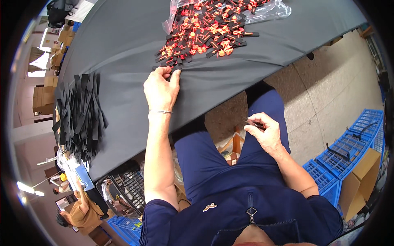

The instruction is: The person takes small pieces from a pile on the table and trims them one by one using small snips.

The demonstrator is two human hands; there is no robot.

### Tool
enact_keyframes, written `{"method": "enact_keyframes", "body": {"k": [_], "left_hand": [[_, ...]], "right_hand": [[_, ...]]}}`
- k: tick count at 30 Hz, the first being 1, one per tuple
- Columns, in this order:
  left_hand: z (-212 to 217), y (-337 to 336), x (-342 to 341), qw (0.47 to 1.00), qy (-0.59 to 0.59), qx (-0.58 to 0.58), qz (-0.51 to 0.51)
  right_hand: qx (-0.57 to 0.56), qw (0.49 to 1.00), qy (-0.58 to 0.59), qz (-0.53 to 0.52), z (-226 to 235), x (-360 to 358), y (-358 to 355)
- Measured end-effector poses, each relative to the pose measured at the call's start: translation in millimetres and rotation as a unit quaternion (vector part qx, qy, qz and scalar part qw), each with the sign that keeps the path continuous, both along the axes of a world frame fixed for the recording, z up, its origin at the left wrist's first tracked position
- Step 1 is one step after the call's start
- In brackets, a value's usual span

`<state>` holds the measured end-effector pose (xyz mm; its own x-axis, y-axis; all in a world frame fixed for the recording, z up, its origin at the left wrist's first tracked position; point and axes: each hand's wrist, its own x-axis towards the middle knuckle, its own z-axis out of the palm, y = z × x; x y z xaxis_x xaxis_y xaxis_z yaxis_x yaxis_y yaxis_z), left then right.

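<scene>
A pile of short black fabric tabs with shiny red-orange pieces (pixel 201 35) is heaped at the far middle of the dark cloth-covered table. My left hand (pixel 161 88) reaches to the near edge of this pile, thumb and fingers pinched over a black tab (pixel 169 76), most of which is hidden. Above my right thigh, off the table, my right hand (pixel 266 133) is closed on a small dark pointed tool (pixel 255 124). Its kind is too small to make out.
Long black straps (pixel 82 115) hang over the table's left side. Clear plastic bag (pixel 269 12) lies under and beside the pile. Blue crates (pixel 332 164) and an open cardboard box (pixel 361 180) stand at the right. Another person (pixel 84 211) is at the lower left.
</scene>
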<state>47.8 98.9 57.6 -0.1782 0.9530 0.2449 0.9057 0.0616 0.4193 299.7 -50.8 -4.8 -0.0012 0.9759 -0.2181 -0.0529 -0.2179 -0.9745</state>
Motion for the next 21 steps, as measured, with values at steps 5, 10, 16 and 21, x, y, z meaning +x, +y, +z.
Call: {"method": "enact_keyframes", "body": {"k": [5, 10, 16, 21], "left_hand": [[-2, -3, -13, 0.997, 0.064, 0.02, -0.024], [9, -25, -24, 0.988, -0.134, -0.052, 0.05], [12, -72, -16, 0.741, -0.66, -0.11, 0.054], [1, -110, 17, 0.65, -0.751, -0.115, 0.014]], "right_hand": [[0.004, 1.0, -0.009, 0.007, -3, 0, 1], [0.004, 1.0, -0.024, -0.004, 4, 0, 6], [-0.013, 0.999, -0.035, -0.023, 24, -6, 17], [0.135, 0.986, -0.089, -0.036, 46, -24, 25]]}}
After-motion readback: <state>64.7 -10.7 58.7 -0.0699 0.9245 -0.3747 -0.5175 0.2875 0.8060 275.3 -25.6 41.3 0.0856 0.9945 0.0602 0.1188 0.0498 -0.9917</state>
